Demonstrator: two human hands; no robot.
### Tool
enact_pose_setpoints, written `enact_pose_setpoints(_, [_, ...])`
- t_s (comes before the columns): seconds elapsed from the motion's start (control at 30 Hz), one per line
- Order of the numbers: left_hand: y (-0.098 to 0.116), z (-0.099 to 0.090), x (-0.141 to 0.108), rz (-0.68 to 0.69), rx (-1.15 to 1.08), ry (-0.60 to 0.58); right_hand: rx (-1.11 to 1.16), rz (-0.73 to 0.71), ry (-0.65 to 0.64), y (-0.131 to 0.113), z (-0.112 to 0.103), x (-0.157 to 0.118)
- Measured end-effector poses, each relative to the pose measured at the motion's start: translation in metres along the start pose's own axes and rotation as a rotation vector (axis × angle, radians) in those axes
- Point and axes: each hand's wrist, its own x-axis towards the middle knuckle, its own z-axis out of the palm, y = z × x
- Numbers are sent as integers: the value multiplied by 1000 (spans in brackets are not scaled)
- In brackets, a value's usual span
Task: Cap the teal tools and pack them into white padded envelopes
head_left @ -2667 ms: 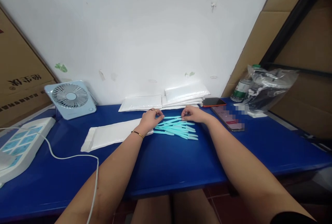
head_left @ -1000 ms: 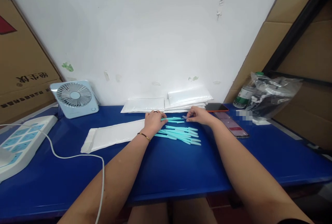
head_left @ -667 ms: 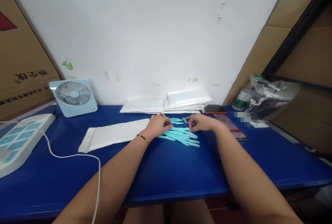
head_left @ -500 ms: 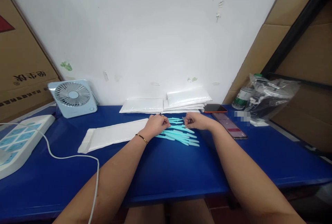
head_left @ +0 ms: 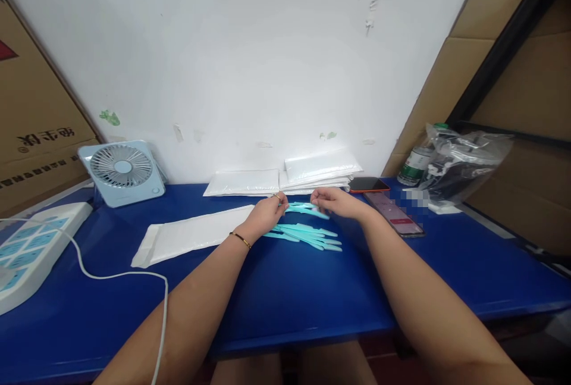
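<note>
On the tabletop (head_left: 303, 307), nearer the back edge, find the lower turquoise sticks (head_left: 307, 235): probably light, stiff, slippery; best pinched mid-length. Just beyond, pinching the upper turquoise sticks (head_left: 307, 209) at one end with the left hand (head_left: 266, 213); at the other, narrowly curling the right hand (head_left: 334, 200), hold unclear.

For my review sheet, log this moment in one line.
left hand, right hand: at farther turquoise tools | nearer turquoise tools: on table | white mailer: beside left hand

Left hand (head_left: 268, 211): palm down, thumb and fingers pinched.
Right hand (head_left: 332, 202): level beside it, fingertips curled inward.
Forearms: converging.
</note>
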Motion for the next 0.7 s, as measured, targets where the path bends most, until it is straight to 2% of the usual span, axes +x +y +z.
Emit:
enact_pose_setpoints(0.13, [-8,1,4,-57,-145,104,206,-20,74,5,5,3])
enact_pose_setpoints(0.27, [-13,3,6,-90,-374,102,401,47,240,9,9,9])
enact_pose_setpoints(0.33, [-14,4,7,-114,-433,110,513,80,243,8,10,10])
enact_pose_setpoints(0.53, [-18,5,9,-147,-485,105,646,128,323,8,11,11])
enact_pose_setpoints(0.7, [-15,5,12,-150,-429,104,675,162,304,15,6,12])
